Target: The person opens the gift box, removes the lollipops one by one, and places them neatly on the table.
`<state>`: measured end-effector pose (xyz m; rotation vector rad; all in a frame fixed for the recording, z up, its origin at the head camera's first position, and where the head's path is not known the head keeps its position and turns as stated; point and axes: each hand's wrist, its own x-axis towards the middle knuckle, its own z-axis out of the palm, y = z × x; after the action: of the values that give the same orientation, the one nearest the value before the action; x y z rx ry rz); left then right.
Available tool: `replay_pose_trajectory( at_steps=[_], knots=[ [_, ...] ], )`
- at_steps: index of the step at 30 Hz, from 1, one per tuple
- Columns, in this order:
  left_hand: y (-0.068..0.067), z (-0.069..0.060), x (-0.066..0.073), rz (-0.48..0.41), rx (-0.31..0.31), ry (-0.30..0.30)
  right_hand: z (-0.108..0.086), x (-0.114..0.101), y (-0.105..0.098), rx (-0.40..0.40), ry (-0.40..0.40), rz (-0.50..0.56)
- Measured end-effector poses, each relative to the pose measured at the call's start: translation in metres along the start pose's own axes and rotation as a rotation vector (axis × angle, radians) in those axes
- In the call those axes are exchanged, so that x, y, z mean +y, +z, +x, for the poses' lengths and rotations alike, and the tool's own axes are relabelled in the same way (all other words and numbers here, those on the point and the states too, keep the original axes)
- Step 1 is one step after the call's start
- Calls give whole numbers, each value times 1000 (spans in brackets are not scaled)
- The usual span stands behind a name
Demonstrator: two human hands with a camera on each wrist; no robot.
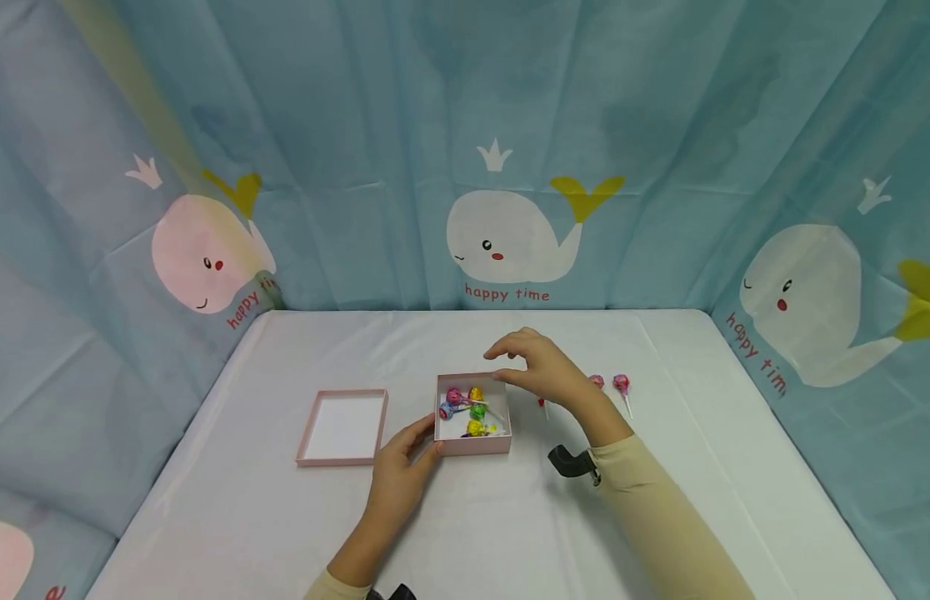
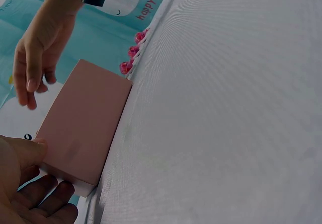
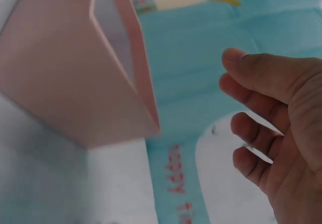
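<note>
OK, pink box [image 1: 476, 447] sits mid-table [image 1: 472, 525]; my left hand [image 1: 400, 477] pinches its near-left corner. My right hand [image 1: 542, 367] is empty, thumb and fingers apart, near the far-right corner. Box reads light, stiff card: corners hold best, walls may dent. Loose candies [image 1: 476, 411] inside probably slide if tilted. Shallow lid [image 1: 348, 425] crowds my left; pink lollipops [image 1: 621, 382] lie right, partly behind my forearm [image 1: 603, 418].
</note>
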<state>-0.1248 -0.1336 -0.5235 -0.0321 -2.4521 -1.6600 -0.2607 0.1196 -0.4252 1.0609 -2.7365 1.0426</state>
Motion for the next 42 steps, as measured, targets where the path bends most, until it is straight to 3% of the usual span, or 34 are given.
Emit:
replay_pose_trajectory(
  at_steps=[8,17,23,28,42],
  knots=[
    [-1,0,0,14,8,34,20,-13,35,-126,-18,6],
    [0,0,-4,19,12,82,23,-10,71,-190,-66,-10],
    [0,0,-5,5,-1,95,21,-10,88,-197,-43,-135],
    [-2,0,-3,6,0,84,21,-12,94,-187,-43,-249],
    [-2,0,-2,10,2,77,20,-15,94,-247,-114,-315]
  ],
)
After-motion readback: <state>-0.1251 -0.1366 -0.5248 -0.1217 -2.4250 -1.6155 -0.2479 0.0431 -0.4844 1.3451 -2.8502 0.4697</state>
